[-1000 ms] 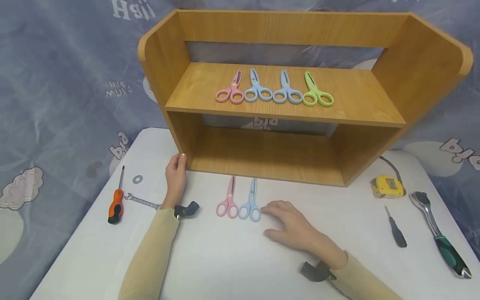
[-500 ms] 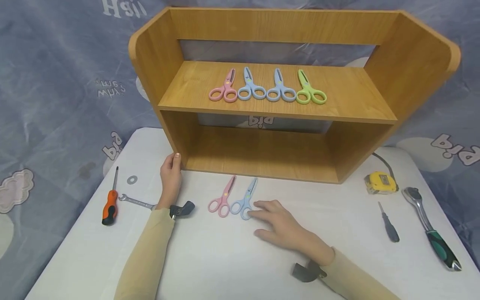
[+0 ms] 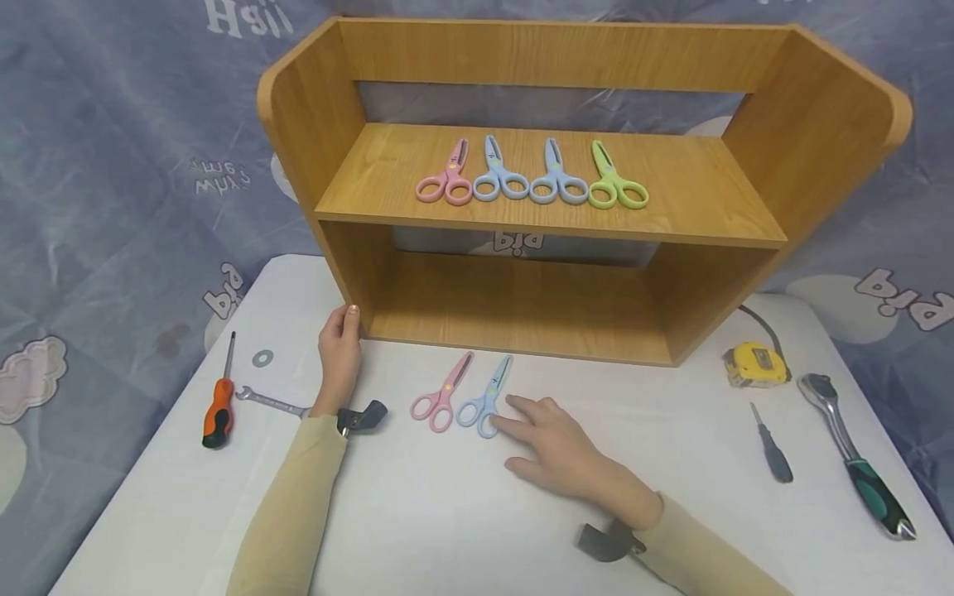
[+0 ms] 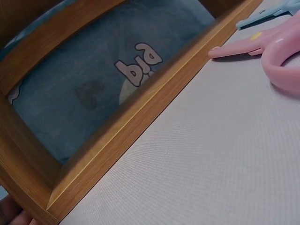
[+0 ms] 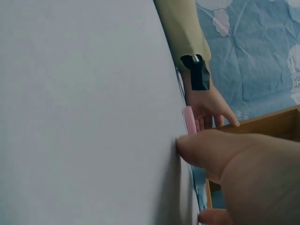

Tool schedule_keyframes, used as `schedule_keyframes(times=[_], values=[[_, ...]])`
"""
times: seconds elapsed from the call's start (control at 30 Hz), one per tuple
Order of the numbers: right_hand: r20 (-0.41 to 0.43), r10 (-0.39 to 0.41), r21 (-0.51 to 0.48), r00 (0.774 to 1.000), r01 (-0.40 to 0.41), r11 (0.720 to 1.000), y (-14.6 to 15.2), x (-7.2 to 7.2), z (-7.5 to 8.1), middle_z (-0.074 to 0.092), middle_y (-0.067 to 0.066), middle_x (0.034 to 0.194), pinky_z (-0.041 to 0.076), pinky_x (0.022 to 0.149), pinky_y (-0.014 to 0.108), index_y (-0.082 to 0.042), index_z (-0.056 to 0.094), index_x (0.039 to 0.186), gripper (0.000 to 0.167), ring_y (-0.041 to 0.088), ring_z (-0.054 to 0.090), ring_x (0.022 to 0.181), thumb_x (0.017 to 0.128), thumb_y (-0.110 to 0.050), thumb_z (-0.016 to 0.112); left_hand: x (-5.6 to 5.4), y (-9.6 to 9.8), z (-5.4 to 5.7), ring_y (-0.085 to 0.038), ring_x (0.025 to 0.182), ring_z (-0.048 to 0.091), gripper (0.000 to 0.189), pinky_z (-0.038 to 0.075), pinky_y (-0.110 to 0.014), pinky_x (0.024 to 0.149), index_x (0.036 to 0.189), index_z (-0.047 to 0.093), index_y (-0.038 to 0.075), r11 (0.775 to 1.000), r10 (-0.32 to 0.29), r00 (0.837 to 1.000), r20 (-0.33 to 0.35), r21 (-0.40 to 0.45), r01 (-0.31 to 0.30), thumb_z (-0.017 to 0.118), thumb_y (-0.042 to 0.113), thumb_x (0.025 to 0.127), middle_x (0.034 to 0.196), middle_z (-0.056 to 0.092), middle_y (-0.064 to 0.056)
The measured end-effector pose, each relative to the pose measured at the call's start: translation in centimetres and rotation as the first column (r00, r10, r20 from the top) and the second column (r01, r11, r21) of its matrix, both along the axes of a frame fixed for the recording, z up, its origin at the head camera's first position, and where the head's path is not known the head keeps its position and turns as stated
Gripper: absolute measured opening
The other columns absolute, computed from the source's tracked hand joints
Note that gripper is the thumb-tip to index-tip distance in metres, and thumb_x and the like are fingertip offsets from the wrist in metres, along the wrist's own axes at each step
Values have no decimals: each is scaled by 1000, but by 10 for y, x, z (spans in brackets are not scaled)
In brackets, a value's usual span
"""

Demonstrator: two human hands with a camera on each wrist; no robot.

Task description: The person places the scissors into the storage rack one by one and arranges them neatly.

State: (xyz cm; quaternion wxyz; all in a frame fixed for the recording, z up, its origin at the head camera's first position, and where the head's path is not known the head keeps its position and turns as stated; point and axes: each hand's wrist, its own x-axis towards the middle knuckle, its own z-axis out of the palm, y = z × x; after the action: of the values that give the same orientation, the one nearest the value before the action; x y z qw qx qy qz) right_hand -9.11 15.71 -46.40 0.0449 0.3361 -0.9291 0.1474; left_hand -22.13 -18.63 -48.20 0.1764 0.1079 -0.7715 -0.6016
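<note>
My left hand [image 3: 340, 356] holds the lower left corner of a wooden shelf unit [image 3: 522, 300], thumb along its front edge. In the left wrist view its fingers [image 4: 14, 213] show outside the side panel. Pink scissors [image 3: 450, 384] and light blue scissors [image 3: 491, 391] lie side by side on the table before the unit, blades toward it, slightly slanted. My right hand [image 3: 555, 447] is spread low over the table, one fingertip right at the blue scissors' right handle loop. In the right wrist view its thumb [image 5: 206, 147] partly covers the scissors.
On the upper shelf board lie pink scissors [image 3: 450, 175], two blue ones and green scissors [image 3: 613, 182]. Left on the table: an orange screwdriver [image 3: 220, 406], a wrench [image 3: 272, 402], a washer [image 3: 262, 358]. Right: a tape measure [image 3: 756, 365], a small screwdriver [image 3: 773, 451], a ratchet wrench [image 3: 857, 463].
My right fingertip has come onto the blue scissors' handle. Both scissors on the table have turned, tips to the right and handles slightly left. The left hand stays on the unit.
</note>
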Motion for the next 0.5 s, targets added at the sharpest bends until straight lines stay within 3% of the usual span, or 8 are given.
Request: schedule_keyframes(times=[0.17, 0.4, 0.5], values=[[3, -8, 29, 1000, 8, 1000, -5, -3, 1, 59, 13, 145, 50, 89, 40, -23, 72, 125, 41, 25, 57, 109, 86, -35, 76, 1, -1, -2, -23, 109, 54, 50, 43, -34, 93, 135, 58, 3, 1000, 8, 1000, 8, 10, -8, 44, 43, 108, 126, 62, -19], [32, -48, -77, 998, 51, 996, -4, -5, -2, 66, 9, 135, 54, 88, 38, -21, 74, 90, 11, 25, 61, 108, 82, -24, 81, 0, -1, -2, -31, 128, 55, 51, 45, -46, 108, 138, 57, 3, 1000, 5, 1000, 9, 12, -6, 45, 43, 108, 137, 61, -19], [27, -47, -122, 999, 50, 991, -4, -5, -3, 69, 7, 127, 54, 85, 37, -22, 63, 76, 21, 23, 62, 105, 80, -24, 83, 0, -1, -1, -32, 136, 53, 53, 44, -48, 113, 141, 56, 5, 1000, -10, 1000, 16, 4, 10, 45, 45, 107, 143, 58, -17]])
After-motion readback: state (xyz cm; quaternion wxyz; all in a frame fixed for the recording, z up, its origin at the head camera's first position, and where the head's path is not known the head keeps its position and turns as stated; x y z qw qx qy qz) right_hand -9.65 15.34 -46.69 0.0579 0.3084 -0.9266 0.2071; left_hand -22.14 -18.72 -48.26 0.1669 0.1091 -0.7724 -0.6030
